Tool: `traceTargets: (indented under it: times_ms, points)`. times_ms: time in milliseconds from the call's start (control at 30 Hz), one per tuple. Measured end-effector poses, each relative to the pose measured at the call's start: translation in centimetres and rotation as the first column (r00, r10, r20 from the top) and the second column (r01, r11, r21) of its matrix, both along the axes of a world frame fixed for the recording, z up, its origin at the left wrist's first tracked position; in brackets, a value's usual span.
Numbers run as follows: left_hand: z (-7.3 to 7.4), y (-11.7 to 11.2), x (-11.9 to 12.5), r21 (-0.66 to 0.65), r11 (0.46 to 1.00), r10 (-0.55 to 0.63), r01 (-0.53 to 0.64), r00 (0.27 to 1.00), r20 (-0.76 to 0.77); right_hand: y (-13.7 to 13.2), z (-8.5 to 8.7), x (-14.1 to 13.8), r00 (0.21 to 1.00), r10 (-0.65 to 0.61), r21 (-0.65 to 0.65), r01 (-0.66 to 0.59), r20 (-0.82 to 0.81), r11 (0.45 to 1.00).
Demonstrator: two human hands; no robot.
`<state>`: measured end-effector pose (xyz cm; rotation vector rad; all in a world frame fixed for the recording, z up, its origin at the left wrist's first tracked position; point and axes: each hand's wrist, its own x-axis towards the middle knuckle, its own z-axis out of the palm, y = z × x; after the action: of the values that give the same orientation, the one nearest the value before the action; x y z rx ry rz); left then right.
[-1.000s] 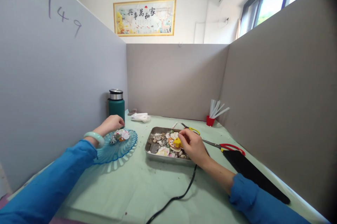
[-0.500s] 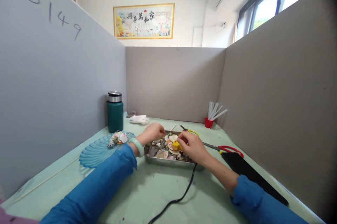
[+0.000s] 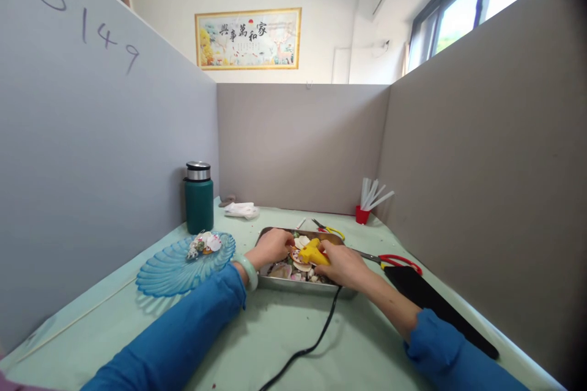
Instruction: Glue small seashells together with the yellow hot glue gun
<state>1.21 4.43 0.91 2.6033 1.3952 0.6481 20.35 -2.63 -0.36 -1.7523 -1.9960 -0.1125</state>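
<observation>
My right hand (image 3: 342,264) is wrapped round a yellow glue gun (image 3: 313,253), held over the right half of a metal tray (image 3: 302,286). A black cord (image 3: 316,348) runs from beneath that hand toward the front of the table. Shells (image 3: 280,270) of several sizes and colours fill the tray. Over its left side, my left hand (image 3: 274,245) has its fingers curled down together among the shells; what they pinch, if anything, is hidden. A pale bangle (image 3: 247,272) circles the left wrist.
A blue scalloped plate (image 3: 169,271) bearing a small shell cluster (image 3: 205,245) lies left, before a green bottle (image 3: 199,204). Right are red-handled scissors (image 3: 398,261), a black strip (image 3: 440,308) and a red cup of white sticks (image 3: 362,215). Yellow-handled pliers (image 3: 334,232) lie behind the tray.
My left hand has come lower and nearer, over the tray's left side. My right hand has closed more fully round the glue gun, which now shows higher and more side-on.
</observation>
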Motion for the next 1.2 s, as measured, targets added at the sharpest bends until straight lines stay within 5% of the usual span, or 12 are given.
traceTargets:
  times_ms: [167,267,433,500,600,667,733,800,900,1033,1200]
  points:
    - [-0.2,0.1,0.1,0.026,0.992,0.122,-0.121,0.993,-0.008,0.3,-0.5,0.4,0.999,0.033,0.006,-0.033,-0.003,0.999]
    - [-0.2,0.3,-0.1,0.010,0.995,0.100,-0.100,0.994,-0.038,0.3,-0.6,0.5,0.999,0.034,-0.031,-0.035,-0.006,0.999]
    - [0.0,0.6,-0.3,-0.020,0.995,0.094,-0.095,0.995,-0.017,0.7,0.0,0.9,0.959,0.123,0.043,-0.116,-0.257,0.992]
    - [0.0,0.7,-0.5,-0.021,0.996,0.084,-0.084,0.996,0.002,0.8,0.5,1.0,0.871,0.169,0.093,-0.142,-0.461,0.985]
    - [-0.2,0.9,-0.5,-0.038,0.997,0.061,-0.061,0.998,0.000,0.8,1.1,0.8,0.580,0.248,0.102,-0.273,-0.776,0.957]
    - [-0.4,1.0,-0.4,-0.050,0.998,0.045,-0.045,0.999,-0.011,0.6,1.3,0.5,0.402,0.270,0.128,-0.347,-0.875,0.929]
    - [-0.7,1.0,-0.2,-0.059,0.997,0.053,-0.054,0.998,-0.016,0.2,1.4,0.2,0.318,0.233,0.108,-0.365,-0.919,0.925]
    - [-0.9,1.0,0.1,-0.075,0.994,0.079,-0.080,0.997,-0.005,0.0,1.2,-0.1,0.313,0.176,0.068,-0.328,-0.933,0.942]
    - [-0.7,0.9,0.3,-0.092,0.989,0.122,-0.119,0.992,0.026,-0.2,0.9,-0.4,0.408,0.174,0.074,-0.248,-0.896,0.966]
    - [0.1,0.6,-0.1,0.068,0.970,0.234,-0.235,0.972,0.027,-0.1,0.6,-0.5,0.527,0.188,0.119,-0.162,-0.829,0.980]
    - [0.5,0.4,-0.6,0.170,0.963,0.214,-0.211,0.977,-0.001,-0.3,0.6,-0.4,0.557,0.193,0.122,-0.161,-0.808,0.979]
